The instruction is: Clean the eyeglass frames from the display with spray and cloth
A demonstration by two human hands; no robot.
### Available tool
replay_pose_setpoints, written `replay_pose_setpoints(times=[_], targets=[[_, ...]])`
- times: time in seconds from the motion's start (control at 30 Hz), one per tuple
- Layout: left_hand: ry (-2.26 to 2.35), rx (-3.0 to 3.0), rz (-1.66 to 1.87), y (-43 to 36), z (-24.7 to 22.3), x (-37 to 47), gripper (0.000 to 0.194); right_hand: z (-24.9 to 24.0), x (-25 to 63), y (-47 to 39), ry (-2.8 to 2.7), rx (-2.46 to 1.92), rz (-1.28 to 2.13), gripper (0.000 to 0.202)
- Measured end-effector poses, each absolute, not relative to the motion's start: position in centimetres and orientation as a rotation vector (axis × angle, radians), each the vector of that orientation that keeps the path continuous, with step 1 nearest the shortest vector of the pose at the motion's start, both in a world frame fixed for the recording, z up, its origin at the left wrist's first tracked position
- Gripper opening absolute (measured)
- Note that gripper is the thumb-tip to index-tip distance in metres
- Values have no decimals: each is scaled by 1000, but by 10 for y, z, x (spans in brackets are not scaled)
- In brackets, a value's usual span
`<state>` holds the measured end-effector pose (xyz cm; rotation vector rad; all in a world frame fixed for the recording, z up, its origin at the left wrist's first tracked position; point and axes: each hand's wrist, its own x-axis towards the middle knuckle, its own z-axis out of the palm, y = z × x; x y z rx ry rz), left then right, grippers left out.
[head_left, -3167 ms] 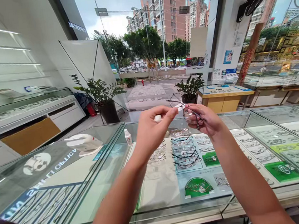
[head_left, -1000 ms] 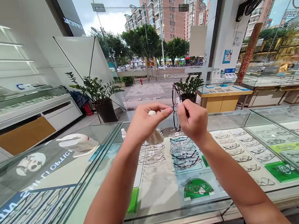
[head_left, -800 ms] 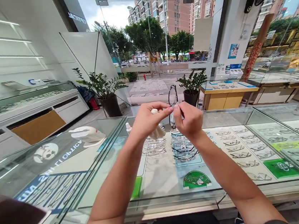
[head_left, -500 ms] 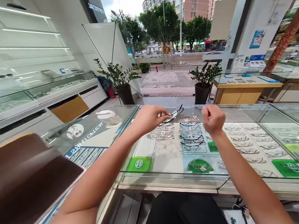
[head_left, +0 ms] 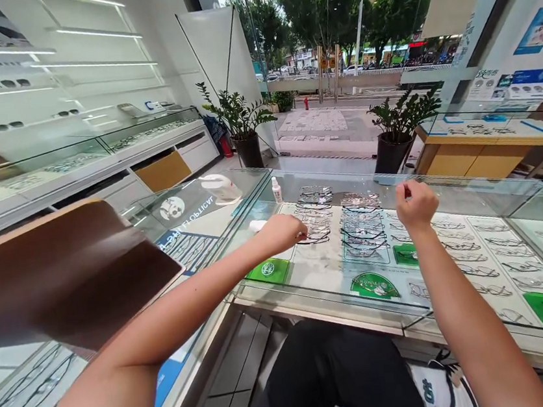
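My left hand is closed in a pinch at the near left end of a column of eyeglasses, its fingertips on the dark-framed glasses. To its right, a second column of glasses lies on the display counter. My right hand is a loose fist above the counter's far part, right of that column; whether anything is in it is hidden. Behind my left hand stands a small white spray bottle, and a white object lies partly hidden beside the wrist.
The glass counter has green cards inside it. A brown panel covers the left foreground. Potted plants stand beyond the counter. More frames lie at the right.
My left hand has come down and nearer, and the glasses it held up are now low at the column's near end. The view has turned left and downward. My right hand stays a fist.
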<state>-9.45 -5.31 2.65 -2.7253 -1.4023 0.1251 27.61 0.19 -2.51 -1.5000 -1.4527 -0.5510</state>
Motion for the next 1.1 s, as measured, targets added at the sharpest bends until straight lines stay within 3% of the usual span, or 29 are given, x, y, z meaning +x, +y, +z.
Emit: replay_pose_setpoints(times=[0.53,1.1], targets=[[-1393,-2749,162,-31,15,-88,13,-26,270,1,-1555,-1510,-441,38],[-1409,-2626,299,5,13,-66,16,-25,266,-2,-1567,-1447,-323,38]])
